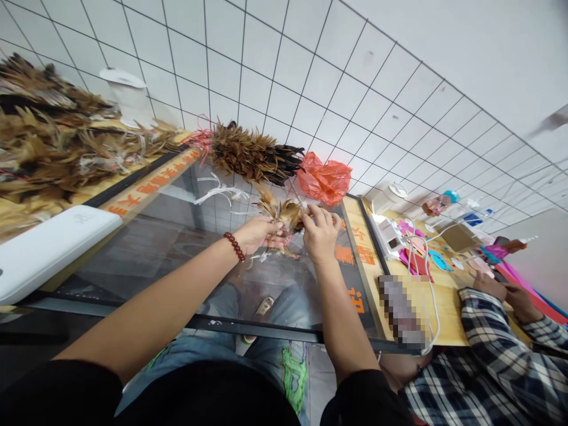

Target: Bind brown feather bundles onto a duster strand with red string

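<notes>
A small bunch of brown feathers (276,208) is held between my two hands over the glass tabletop (186,260). My left hand (260,234), below a dark red bead bracelet, grips it from the left with thumb and fingers closed. On its right side my right hand (320,232) pinches the bunch, fingers bent. Just beyond lies a large bundle of brown and black feathers (255,155) with pink strings at its left end. White strips (219,190) are scattered on the glass to the left of my hands.
Heaps of feathers (53,142) cover the left table, near a white cup (126,97) and a long white case (57,248). A red plastic bag (326,178) lies against the tiled wall. At right, a co-worker's hands (488,287) are among craft pieces and white cables (432,296).
</notes>
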A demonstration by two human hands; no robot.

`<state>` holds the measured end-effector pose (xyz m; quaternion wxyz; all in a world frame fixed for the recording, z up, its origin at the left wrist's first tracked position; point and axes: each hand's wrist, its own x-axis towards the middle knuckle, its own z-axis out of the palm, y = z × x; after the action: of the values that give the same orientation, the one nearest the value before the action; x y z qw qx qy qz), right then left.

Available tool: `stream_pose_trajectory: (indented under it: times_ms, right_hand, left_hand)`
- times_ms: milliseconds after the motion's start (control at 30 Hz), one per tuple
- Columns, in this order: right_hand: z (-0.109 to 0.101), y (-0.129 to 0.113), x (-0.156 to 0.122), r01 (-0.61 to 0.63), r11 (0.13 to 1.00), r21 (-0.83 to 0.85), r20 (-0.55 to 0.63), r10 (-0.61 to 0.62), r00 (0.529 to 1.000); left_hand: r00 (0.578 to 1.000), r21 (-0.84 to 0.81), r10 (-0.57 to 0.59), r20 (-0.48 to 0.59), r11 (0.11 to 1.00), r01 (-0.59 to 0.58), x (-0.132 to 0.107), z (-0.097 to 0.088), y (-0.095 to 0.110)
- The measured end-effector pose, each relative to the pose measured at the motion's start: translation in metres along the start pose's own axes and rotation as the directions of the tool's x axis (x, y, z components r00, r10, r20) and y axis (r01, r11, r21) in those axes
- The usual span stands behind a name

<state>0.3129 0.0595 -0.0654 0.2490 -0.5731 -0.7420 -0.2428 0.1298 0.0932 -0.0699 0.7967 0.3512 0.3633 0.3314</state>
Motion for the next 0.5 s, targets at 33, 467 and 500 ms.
stream_pose_trajectory:
  times_ms: [33,467,500]
  right_hand:
    - [0.001,-0.001,0.000,0.019,1.000,-0.020,-0.019,-0.019,1.000]
    - [-0.001,0.012,0.003,-0.224,0.974,0.013,-0.121,0.224,0.967]
    - [-0.001,0.019,0.002,-0.329,0.944,0.039,-0.103,0.331,0.938]
  left_hand:
    - [1.000,0.020,-0.013,0.027,1.000,0.013,0.000,0.000,-0.001]
    - [0.993,-0.089,0.114,0.024,0.990,-0.112,-0.002,0.002,0.003]
    - [0.983,-0.137,0.179,-0.035,0.974,-0.182,-0.001,0.000,0.007]
